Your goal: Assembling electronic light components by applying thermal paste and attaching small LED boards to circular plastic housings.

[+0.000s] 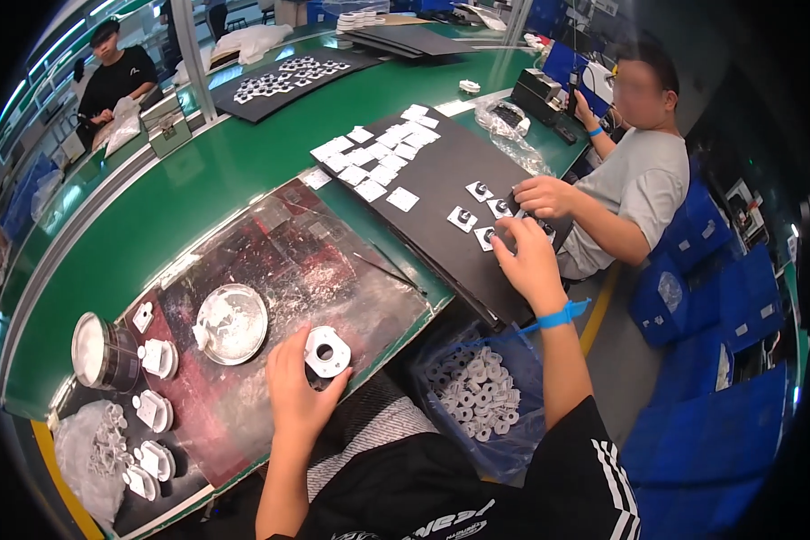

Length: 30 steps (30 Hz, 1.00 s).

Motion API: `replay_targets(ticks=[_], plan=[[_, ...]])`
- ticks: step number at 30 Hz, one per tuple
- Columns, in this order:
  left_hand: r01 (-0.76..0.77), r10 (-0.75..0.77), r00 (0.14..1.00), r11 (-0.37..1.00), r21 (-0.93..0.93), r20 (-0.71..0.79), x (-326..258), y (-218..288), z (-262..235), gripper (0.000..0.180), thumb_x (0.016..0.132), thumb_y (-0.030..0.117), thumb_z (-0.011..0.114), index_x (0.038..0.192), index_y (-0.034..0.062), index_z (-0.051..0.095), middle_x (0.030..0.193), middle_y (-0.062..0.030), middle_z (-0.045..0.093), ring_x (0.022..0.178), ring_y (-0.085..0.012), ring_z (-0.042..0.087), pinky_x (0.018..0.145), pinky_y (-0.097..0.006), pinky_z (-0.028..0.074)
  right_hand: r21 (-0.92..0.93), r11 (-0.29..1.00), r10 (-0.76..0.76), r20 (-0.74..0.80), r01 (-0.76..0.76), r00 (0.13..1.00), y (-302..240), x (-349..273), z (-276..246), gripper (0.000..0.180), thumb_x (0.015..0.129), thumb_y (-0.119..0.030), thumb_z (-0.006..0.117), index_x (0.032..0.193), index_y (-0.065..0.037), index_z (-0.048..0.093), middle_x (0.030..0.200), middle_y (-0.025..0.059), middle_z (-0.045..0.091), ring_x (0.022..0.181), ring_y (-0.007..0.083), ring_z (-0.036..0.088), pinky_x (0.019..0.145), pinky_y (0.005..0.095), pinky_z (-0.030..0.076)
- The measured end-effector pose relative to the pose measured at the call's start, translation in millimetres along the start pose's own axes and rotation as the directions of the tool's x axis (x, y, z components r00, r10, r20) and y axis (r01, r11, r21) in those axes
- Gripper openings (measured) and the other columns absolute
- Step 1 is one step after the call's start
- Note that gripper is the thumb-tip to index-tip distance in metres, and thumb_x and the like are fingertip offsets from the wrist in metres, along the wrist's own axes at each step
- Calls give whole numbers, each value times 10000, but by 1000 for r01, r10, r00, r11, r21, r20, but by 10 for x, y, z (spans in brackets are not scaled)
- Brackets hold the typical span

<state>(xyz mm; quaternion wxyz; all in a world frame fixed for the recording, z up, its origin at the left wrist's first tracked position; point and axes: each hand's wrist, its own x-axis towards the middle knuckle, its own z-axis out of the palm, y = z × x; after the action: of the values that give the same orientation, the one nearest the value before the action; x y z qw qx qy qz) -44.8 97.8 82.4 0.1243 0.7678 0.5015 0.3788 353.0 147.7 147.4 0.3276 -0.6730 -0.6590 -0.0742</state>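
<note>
My left hand (297,387) curls around a white round plastic housing (340,358) with a dark hole in its middle, at the bench's front edge. My right hand (529,261), with a blue wrist strap, reaches over a black board (441,207). Its thumb and fingertips close on a small white square plate (484,241) with a black round part on top. Similar plates (462,219) lie close by. A co-worker's hand (545,196) is just beyond mine, near more of these plates.
A round metal lid (232,324) with white residue, a tin (99,353) and several white fittings (157,358) stand at left. A black stick (389,273) lies by the stained mat's right edge. Below is a blue-lined bin (477,396) of white rings. White squares (378,153) cover the board's far end.
</note>
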Motion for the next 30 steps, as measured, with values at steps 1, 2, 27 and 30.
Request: replay_targets(ticks=[1,2,27,30], plan=[[27,-27,1000,999,30,-16,6,33,-6,982,674,250,949,1509,37,479,1318,-173,600,1206,-377,535,1042,-493,438,-31,999,-24,-2,24,1000,28,56,24,297,890,-183,761,1123,-14,686,990,164,652,931,366,649,819,472,531],[58,-56,998,996,64,-33,-3,59,-11,989,690,284,941,1522,42,464,1323,-174,584,1203,-374,527,1033,-499,429,-61,998,12,44,-9,999,-10,109,41,274,879,-193,770,1073,-10,707,988,174,667,943,375,664,829,474,540],[15,-15,1000,1000,7,3,235,465,-334,744,765,429,890,1374,118,596,1325,-184,565,1204,-382,548,1002,-490,431,843,-1,-127,534,-538,836,-1369,-502,455,345,1033,-104,657,1352,23,621,1079,72,694,904,128,690,813,271,582],[146,-116,986,951,-273,122,157,561,-468,375,810,266,880,1073,57,711,959,-112,716,876,-306,684,807,-408,540,864,174,-158,498,-472,853,-1707,-622,380,407,938,15,733,1332,21,634,1054,62,678,970,131,675,830,278,578]])
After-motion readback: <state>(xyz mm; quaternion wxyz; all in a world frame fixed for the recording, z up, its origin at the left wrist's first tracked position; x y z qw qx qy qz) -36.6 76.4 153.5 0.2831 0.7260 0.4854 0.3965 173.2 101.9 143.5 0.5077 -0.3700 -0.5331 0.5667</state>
